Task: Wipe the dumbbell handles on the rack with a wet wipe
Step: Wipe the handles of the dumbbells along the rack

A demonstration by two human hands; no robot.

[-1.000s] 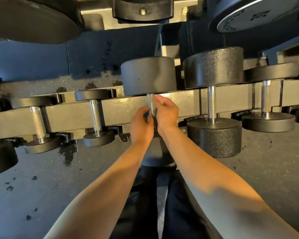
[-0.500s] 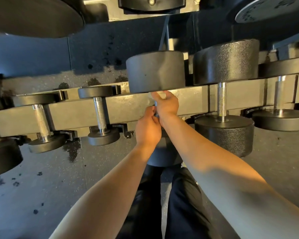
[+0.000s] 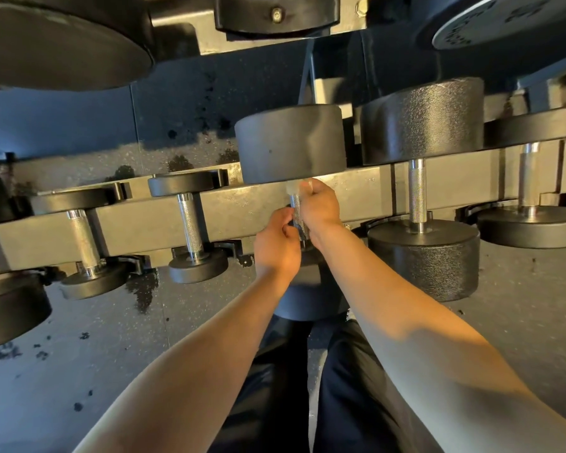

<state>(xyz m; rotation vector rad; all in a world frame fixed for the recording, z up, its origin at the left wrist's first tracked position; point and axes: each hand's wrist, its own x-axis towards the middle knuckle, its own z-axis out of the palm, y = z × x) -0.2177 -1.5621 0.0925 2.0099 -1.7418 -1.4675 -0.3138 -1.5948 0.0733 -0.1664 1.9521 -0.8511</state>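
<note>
Dumbbell handle (image 3: 297, 217) runs front-to-back across rack (image 3: 242, 217), right hand (image 3: 317, 209) gripping it.

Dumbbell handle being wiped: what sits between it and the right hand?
In the head view, a pale wet wipe lies between the right hand and the dumbbell handle.

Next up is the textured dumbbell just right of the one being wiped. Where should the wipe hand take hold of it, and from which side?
Grip the knurled steel handle of the textured dumbbell at mid-length, the only narrow part between its wide heads. Come from the front, the person's side: the rack beam runs right behind the handle and both heads block the ends.
</note>
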